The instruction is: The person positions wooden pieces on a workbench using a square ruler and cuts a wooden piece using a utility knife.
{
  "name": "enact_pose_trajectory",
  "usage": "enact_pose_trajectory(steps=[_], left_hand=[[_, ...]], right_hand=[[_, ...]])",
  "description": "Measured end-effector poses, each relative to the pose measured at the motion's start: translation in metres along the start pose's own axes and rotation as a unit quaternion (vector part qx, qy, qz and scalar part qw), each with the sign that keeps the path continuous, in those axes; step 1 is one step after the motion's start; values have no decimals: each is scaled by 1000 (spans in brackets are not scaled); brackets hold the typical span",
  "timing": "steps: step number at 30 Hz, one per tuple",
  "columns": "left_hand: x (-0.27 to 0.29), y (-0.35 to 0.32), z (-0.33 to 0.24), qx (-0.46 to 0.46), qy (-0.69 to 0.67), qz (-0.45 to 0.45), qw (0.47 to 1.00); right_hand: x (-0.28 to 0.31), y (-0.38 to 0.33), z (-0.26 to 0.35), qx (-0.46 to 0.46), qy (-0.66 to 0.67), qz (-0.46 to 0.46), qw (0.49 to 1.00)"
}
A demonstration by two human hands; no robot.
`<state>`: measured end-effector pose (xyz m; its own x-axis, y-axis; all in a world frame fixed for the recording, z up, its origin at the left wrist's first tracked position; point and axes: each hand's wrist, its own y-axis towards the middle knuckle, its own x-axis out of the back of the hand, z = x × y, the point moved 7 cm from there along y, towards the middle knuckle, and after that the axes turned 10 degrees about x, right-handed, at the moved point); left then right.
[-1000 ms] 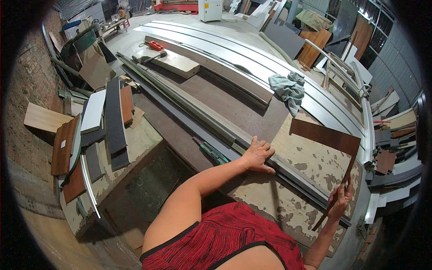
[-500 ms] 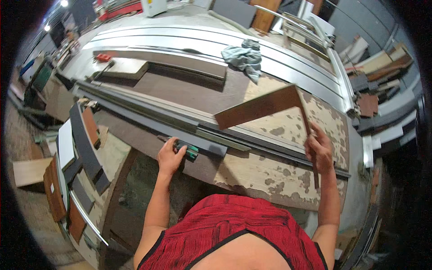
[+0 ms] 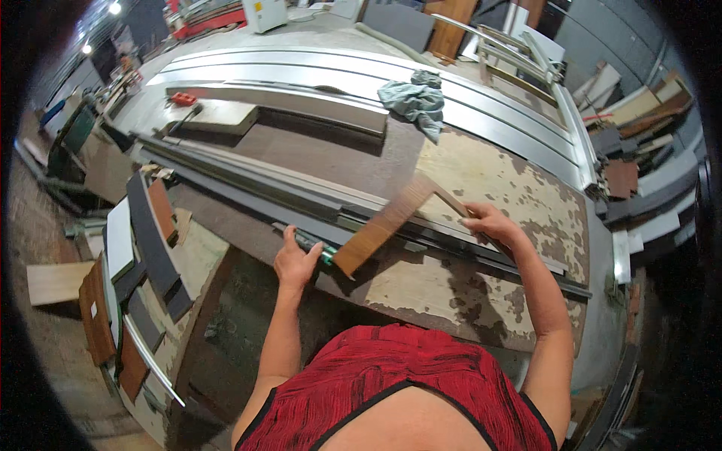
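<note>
My left hand [image 3: 295, 261] is closed around a slim green-and-black tool [image 3: 326, 255] at the near edge of the workbench; its exact kind is not clear. My right hand [image 3: 492, 223] grips one arm of a brown L-shaped trim piece [image 3: 391, 224] with a wood-grain face. The trim piece tilts across the bench, and the end of its wide arm comes down beside the green tool. Under it run long grey and dark metal profiles [image 3: 263, 201], lying side by side along the bench.
The worn bench top [image 3: 511, 169] has peeling patches. Behind lie a crumpled grey-green cloth [image 3: 415, 101], a long box-like beam [image 3: 301, 107] and a silver slotted table [image 3: 316, 64]. Offcuts [image 3: 143, 240] pile up at left, and more boards [image 3: 647, 180] stack at right.
My right hand has lowered the trim piece and swung its wide end left and nearer, next to my left hand. The left hand keeps its grip on the green tool.
</note>
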<state>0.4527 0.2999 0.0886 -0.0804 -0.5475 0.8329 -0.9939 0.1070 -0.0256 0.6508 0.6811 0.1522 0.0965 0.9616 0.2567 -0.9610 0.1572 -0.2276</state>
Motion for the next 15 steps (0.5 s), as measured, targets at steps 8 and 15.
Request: enact_pose_trajectory(steps=[8,15], left_hand=[[-3,9,-12,32,18,43,998],[0,9,-2,31,-49,16,998]], right_hand=[[22,15,-60,35,-295,-160,941],[3,13,-56,64,-272,-167,946]])
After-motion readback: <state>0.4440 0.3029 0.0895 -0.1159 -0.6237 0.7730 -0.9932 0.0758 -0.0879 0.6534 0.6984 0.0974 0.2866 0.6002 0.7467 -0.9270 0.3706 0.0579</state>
